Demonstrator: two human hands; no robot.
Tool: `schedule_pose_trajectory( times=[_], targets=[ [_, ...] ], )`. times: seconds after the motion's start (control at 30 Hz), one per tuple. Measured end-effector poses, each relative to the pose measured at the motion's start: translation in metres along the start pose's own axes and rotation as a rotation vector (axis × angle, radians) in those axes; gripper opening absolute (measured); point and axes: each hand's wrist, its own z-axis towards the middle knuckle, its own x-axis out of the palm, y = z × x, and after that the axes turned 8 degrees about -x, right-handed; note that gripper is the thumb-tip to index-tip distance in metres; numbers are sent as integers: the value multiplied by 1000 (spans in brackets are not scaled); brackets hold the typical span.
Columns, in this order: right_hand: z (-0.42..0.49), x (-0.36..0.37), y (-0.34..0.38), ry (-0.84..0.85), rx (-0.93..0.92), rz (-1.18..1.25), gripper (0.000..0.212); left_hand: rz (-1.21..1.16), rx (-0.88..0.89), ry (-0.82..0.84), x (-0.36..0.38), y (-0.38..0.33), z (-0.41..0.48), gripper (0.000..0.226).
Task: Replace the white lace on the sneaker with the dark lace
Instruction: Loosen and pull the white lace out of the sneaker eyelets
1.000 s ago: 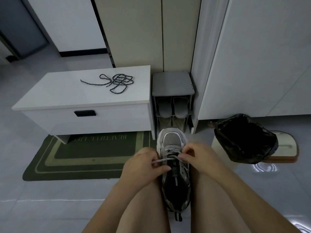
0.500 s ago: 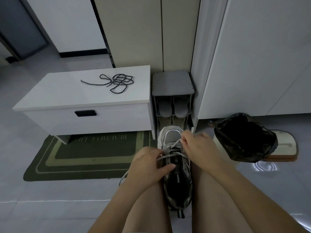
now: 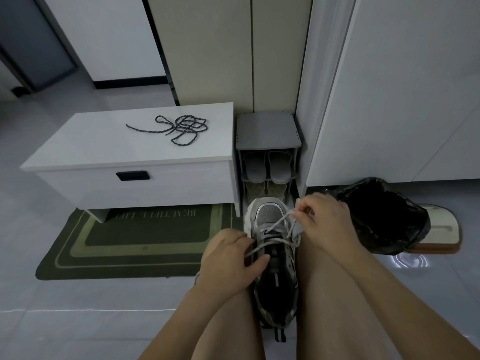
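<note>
Grey tiled floor [image 3: 91,307] lies open at 8 o'clock of me, bounded at 10 o'clock by the near edge of one green mat [image 3: 145,245]. One white bench [image 3: 78,152] stands across the mat's far edge. One grey shoe rack [image 3: 267,131] stands just beside the bench at 12 o'clock and holds two pairs of slippers. One black bag [image 3: 376,216] sits at 2 o'clock.

One sneaker [image 3: 267,216] stands between my legs, toe at 12 o'clock, near the rack's front. One white lace [image 3: 278,224] is threaded through it. My left hand [image 3: 228,258] pinches a strand at the sneaker's 9 o'clock side. My right hand [image 3: 324,222] pinches a strand lifted toward 1 o'clock. One dark lace [image 3: 181,128] lies loosely coiled on the bench top, well apart from both hands.
</note>
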Motion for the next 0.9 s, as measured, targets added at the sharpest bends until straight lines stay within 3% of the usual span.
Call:
schedule_pose_trajectory(
  times=[0.07, 0.23, 0.33, 0.43, 0.5, 0.6, 0.67, 0.8, 0.9],
  targets=[
    [1, -1, 1, -7, -24, -35, 17, 22, 10, 24, -2, 1, -1, 57],
    [-28, 24, 4, 220, 244, 208, 25, 253, -85, 104, -12, 5, -13, 52],
    [-37, 35, 4, 134, 287, 368, 19, 304, -90, 106, -19, 15, -13, 40],
    [-31, 28, 6, 167, 221, 236, 20, 267, -74, 45, -24, 28, -9, 30],
    [-21, 15, 5, 152, 153, 134, 18, 217, -52, -21, -25, 34, -8, 37],
    [-7, -1, -6, -9, 189, 163, 16, 90, -57, -116, -23, 32, -9, 46],
    [-7, -2, -10, -73, 224, 226, 15, 44, -72, -154, -21, 24, -10, 39],
    [-26, 20, 1, 163, 304, 348, 14, 66, -82, -66, -17, 3, -11, 26],
    [-37, 33, 4, 153, 315, 406, 12, 51, -91, -11, -11, -5, -11, 32]
  ],
)
